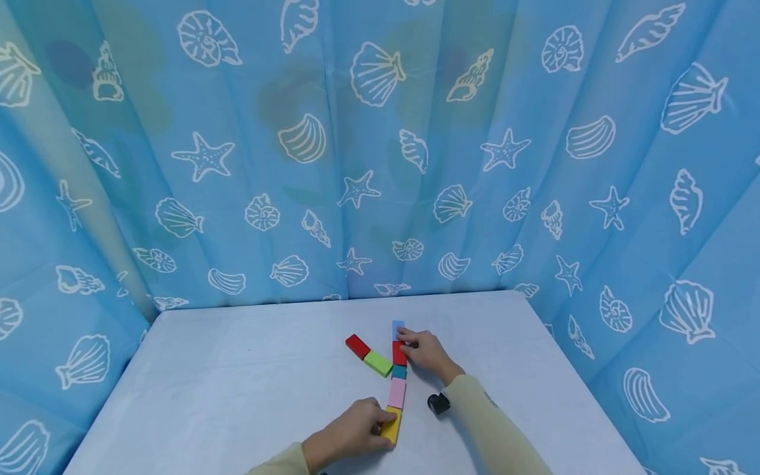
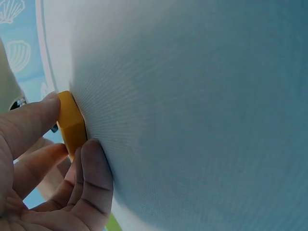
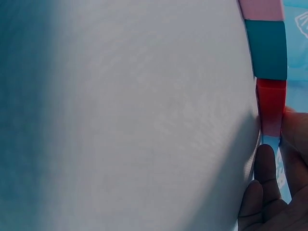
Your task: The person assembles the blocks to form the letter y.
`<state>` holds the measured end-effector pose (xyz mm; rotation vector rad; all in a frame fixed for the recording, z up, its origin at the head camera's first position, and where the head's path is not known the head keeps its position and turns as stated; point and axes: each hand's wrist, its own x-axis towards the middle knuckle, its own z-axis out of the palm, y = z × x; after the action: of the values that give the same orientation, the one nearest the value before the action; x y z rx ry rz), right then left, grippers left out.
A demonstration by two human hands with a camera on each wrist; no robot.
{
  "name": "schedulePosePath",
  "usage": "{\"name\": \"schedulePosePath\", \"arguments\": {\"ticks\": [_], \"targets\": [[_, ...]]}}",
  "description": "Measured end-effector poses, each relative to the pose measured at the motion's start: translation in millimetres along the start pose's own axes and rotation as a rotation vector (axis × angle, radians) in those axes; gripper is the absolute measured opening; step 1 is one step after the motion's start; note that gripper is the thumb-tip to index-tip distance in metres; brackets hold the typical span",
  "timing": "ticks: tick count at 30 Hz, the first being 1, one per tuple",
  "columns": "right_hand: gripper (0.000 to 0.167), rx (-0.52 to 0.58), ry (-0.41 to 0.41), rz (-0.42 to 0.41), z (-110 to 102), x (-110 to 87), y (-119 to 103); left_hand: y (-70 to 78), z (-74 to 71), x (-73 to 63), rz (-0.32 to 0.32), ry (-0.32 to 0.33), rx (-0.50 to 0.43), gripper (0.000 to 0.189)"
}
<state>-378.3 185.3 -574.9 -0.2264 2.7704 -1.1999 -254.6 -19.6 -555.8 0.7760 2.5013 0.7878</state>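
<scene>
My left hand [image 1: 356, 427] pinches a yellow block [image 1: 390, 430] at the near end of a row lying on the table. In the left wrist view, thumb and fingertips meet the sides of this yellow block [image 2: 72, 122]. Beyond it run a pink block [image 1: 396, 393], a teal block [image 1: 399, 373], a red block [image 1: 399, 356] and a light blue block [image 1: 397, 324] at the far end. My right hand [image 1: 429, 351] is at that far end, its fingers around the light blue block and its thumb against the red block [image 3: 272, 106]. The fingers partly hide the light blue block.
A lime green block [image 1: 378, 363] slants off the row's left side, and a second red block [image 1: 357, 347] continues from it. A small black object [image 1: 439, 403] shows beside the right sleeve. Behind the white-covered table [image 1: 225, 376] hangs a blue shell-print curtain [image 1: 332, 231].
</scene>
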Motion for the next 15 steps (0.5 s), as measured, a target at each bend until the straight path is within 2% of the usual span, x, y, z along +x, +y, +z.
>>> {"name": "schedulePosePath", "arguments": {"ticks": [15], "targets": [[0.038,0.0,0.007,0.001,0.7,-1.2,-1.2,1.6,0.9,1.0,-0.006,0.011,-0.019,0.045]]}}
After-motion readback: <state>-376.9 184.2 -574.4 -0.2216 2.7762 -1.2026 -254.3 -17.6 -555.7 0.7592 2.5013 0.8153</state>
